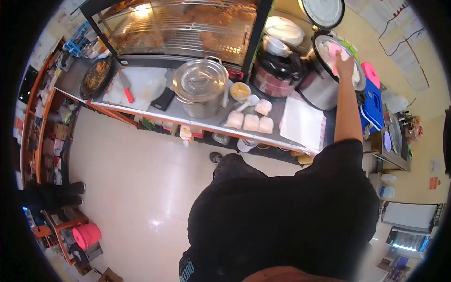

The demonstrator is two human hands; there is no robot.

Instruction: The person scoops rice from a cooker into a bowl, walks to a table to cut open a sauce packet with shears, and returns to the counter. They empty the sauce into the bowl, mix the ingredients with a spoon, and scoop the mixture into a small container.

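Note:
My right hand [345, 66] reaches over the open rice cooker [322, 89] at the upper right, fingers closed around a pink thing [334, 48] whose exact kind I cannot make out. White rice [325, 50] shows inside the pot around it. The cooker's lid [323, 11] stands raised at the back. Sheets of white paper [302, 123] lie on the counter in front of the cooker. Left of them sit several white wrapped portions [251, 122], with one more [263, 107] behind. My left hand is out of view.
A lidded steel pot [199, 101] stands mid-counter, beside a small bowl [240, 91] and a white spoon [249, 102]. A red-handled knife [127, 89] lies on a cutting board [145, 82]. Behind are a glass food warmer [178, 30] and a second cooker [277, 77]. Another person's dark-clothed legs [56, 195] show at left.

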